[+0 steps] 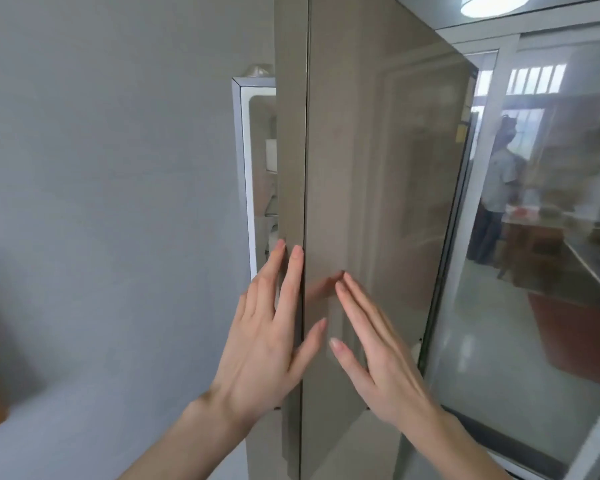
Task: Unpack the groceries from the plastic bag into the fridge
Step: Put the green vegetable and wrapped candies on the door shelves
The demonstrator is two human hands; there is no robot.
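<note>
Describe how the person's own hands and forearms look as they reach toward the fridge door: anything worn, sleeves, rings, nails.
Both forearms are bare as far as the picture shows: no sleeves or cuffs in view. The left hand and the right hand wear no gloves, and no rings, watch or bracelet can be seen at fingers or wrists. The fingers are slender, with short, tidy nails that look plain and unpainted.

Fridge door [378,202]: ajar, a narrow gap along its left edge showing shelves [269,188]; grey wall [101,202] close left, glass partition [534,237] close right.
</note>
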